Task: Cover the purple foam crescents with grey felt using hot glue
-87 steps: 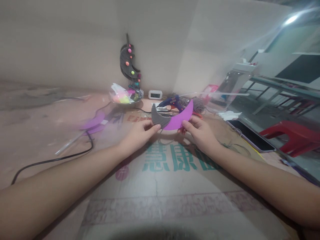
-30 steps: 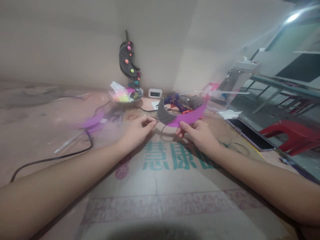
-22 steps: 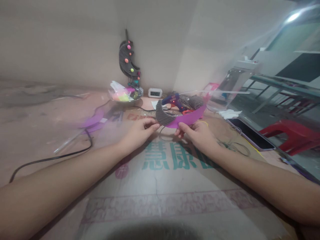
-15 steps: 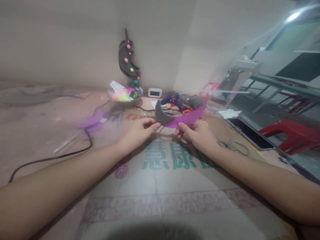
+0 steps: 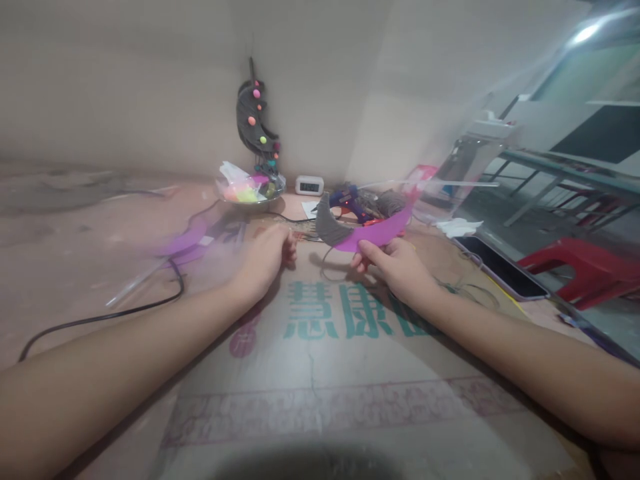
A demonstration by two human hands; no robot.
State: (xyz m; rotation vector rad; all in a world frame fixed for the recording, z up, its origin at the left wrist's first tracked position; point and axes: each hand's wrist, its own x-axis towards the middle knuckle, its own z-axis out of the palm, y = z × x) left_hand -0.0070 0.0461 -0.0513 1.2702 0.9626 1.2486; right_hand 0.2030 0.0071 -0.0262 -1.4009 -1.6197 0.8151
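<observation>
My right hand [image 5: 395, 263] pinches the lower edge of a purple foam crescent [image 5: 380, 230]. The crescent's left end is wrapped in grey yarn [image 5: 330, 228]. It hovers over a flattened cardboard sheet [image 5: 325, 373] with green characters. A loose strand of yarn hangs below the crescent. My left hand [image 5: 267, 257] sits a little left of the wrapped end, apart from it, with its fingers curled; I cannot make out anything in them.
A blue glue gun [image 5: 347, 199], a ball of grey yarn [image 5: 391, 202], a bowl of bright pompoms [image 5: 250, 192], a small white clock [image 5: 309, 185] and a finished grey crescent [image 5: 255, 127] on the wall lie behind. A black cable [image 5: 125, 310] runs left; a phone [image 5: 495, 267] lies right.
My left hand has let go of the yarn-wrapped end and drawn back to the left. The right hand still holds the crescent, which has tilted flatter since the oldest frame.
</observation>
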